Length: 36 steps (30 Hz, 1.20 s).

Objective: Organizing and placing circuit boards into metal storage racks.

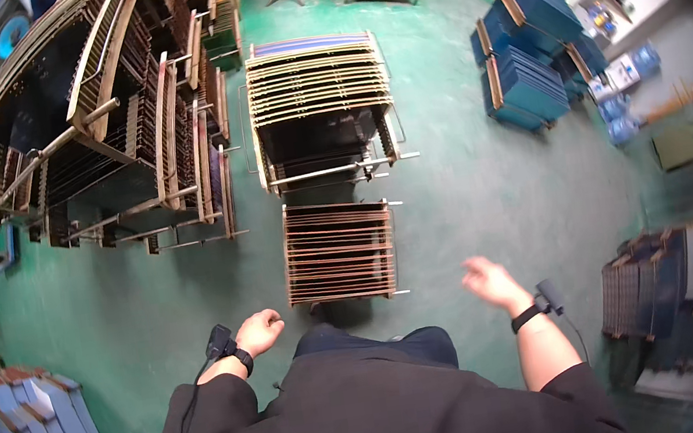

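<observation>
And here the person stands over a low slatted rack (338, 251), which sits on the green floor (467, 191) straight ahead, its near end close to the person's legs. Thin brownish slats run across it in close rows, and metal rod ends poke out past its right side.

The left hand (258, 332) hangs just off the rack's near left corner, fingers loosely curled; how wide its grip stands, one cannot tell from this angle. Over on the other side, the right hand (493, 283) is apart from the rack, held out above the floor, palm loosely open and fingers slightly bent (a touch blurred, those fingertips). Each wrist wears a dark band, the left band (244, 360) and the right band (529, 316) both carrying a small black device, and the left one trails a cable down the dark sleeve (208, 426).

Right behind the low rack stands a taller rack (320, 89) with pale yellow slats; whether the two touch is hard to say. Off to the left, big wooden-slatted racks (100, 131) crowd together, metal bars jutting out. Far right, blue panels (526, 85) stand in stacks held by wooden strips, and lower left, light-blue panels (51, 413) lean in a row.
</observation>
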Tool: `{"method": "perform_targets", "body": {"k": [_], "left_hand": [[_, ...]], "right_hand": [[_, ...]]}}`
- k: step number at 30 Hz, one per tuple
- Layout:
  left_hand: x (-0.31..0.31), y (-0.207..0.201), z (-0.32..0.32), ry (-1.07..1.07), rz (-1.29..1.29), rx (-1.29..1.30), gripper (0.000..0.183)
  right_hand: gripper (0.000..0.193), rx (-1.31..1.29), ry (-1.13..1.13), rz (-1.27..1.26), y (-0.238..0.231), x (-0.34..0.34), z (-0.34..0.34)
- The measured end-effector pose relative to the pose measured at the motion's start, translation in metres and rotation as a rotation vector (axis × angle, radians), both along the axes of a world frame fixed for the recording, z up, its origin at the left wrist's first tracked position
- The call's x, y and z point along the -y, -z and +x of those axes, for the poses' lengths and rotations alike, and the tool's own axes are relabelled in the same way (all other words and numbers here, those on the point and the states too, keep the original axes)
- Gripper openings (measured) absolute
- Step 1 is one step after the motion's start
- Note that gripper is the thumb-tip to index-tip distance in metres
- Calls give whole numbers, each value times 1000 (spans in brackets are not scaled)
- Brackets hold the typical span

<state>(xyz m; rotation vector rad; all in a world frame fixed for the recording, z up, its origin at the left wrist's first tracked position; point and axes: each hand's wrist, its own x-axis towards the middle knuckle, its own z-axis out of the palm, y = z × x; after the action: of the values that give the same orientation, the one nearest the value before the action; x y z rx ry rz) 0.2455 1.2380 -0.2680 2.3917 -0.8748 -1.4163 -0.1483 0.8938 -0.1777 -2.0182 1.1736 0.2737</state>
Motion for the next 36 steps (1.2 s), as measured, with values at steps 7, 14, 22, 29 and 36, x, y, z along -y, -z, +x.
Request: {"method": "perform_targets", "body": {"k": [7,14,22,29,36], "left_hand": [[69,-6,-35,-288,-173,65,34],[125,36,-151,-993,-203,135,29],[303,-26,-202,-976,-382,104,30],[318,47,-254,-1249,-238,87,28],[353,83,-236,-1336,-232,108,32]], "right_hand": [[42,-208,-211,9,43,170,-6],[41,-217,-158,62,126,407,-37],[29,99,245,369,104,579,31],[39,207,-111,395,49,526,200],[43,215,-428,265,55,544,322]]}}
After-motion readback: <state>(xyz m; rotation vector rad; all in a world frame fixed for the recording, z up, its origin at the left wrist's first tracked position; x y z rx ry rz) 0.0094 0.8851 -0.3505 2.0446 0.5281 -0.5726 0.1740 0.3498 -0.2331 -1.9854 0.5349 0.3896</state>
